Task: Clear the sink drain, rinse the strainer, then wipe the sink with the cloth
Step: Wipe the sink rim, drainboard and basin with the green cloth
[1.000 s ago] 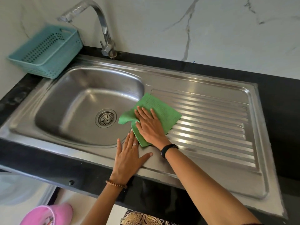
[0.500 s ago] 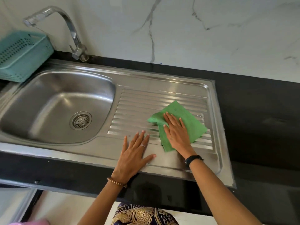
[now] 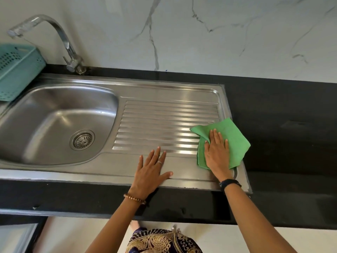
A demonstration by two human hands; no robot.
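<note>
On one sink (image 3: pixel 164 92), two hands (image 3: pixel 150 173) (image 3: pixel 217 152), one green cloth (image 3: pixel 235 141)

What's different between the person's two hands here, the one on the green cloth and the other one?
The right hand presses flat on the folded green cloth at the far right end of the ribbed steel draining board; the left hand rests on bare steel near the front rim. The left hand's fingers are spread and wear a ring; the right hand's lie closer together. The left wrist has a bead bracelet, the right a black band. Both lie palm down, fingers straight.
</note>
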